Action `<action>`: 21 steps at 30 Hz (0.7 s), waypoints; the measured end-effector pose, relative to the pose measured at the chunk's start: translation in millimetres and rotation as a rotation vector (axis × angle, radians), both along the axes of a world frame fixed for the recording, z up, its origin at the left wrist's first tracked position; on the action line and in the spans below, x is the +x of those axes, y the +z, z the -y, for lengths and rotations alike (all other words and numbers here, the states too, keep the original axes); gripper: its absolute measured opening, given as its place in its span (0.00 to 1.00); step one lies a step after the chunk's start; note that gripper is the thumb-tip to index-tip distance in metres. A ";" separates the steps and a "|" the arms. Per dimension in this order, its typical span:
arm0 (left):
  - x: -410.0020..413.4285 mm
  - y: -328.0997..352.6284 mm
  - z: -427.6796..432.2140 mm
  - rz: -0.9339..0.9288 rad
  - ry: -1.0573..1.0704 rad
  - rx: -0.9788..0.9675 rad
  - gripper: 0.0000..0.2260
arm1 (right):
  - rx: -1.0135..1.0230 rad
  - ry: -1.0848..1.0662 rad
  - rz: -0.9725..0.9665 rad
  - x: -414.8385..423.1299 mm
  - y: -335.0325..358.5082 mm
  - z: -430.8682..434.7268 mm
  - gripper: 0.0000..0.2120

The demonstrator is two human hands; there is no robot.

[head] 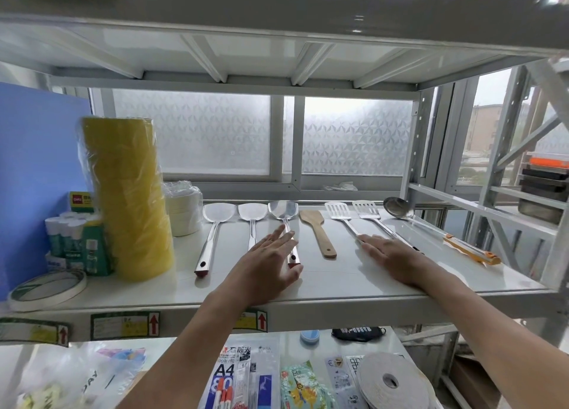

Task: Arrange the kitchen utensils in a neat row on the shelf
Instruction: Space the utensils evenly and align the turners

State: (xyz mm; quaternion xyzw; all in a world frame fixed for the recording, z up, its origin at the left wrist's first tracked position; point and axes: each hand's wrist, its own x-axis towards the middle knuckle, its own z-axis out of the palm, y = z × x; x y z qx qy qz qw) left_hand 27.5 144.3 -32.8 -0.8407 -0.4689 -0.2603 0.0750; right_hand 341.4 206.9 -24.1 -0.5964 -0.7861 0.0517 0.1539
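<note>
Utensils lie in a row on the white shelf (354,282), heads toward the frosted window (215,134) and handles toward the front edge. From the left come three steel spatulas: the first spatula (212,223), the second spatula (252,217), partly hidden by the left hand (268,263), and the third spatula (284,214) with its red-capped handle end showing beside that hand. Next is a flat wooden spatula (317,230) with a hole in its handle, then two slotted turners (341,216) and (369,214), and a round-bowled ladle (397,206) whose long handle ends in an orange grip, angled out to the right. The left hand is open, fingers spread, resting over the handles of the second and third spatulas without gripping them. The right hand (391,257) is open and flat, lying over the turner handles. Bare glossy shelf surface shows between the handle ends and the front edge. At the left stand a tall wrapped stack of yellow tape rolls (129,199) and a flat tape ring (46,288) near the edge.
</note>
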 end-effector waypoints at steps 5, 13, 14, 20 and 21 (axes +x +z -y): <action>-0.9 -0.2 0.1 -0.008 -0.001 0.000 0.28 | 0.316 -0.267 -0.121 3.7 -2.2 -1.4 0.17; -0.5 0.8 1.3 -0.010 0.000 -0.002 0.28 | 0.193 -0.448 -0.178 14.5 -9.7 -11.1 0.05; -0.6 0.5 1.1 -0.009 0.000 -0.002 0.28 | 0.192 -0.438 -0.178 15.2 -10.0 -11.5 0.05; -0.9 -0.2 1.0 -0.004 0.000 0.002 0.28 | 0.201 -0.412 -0.159 14.5 -8.1 -8.3 0.07; -1.0 -0.2 0.9 -0.004 0.002 0.002 0.28 | 0.199 -0.411 -0.157 14.1 -7.7 -7.4 0.07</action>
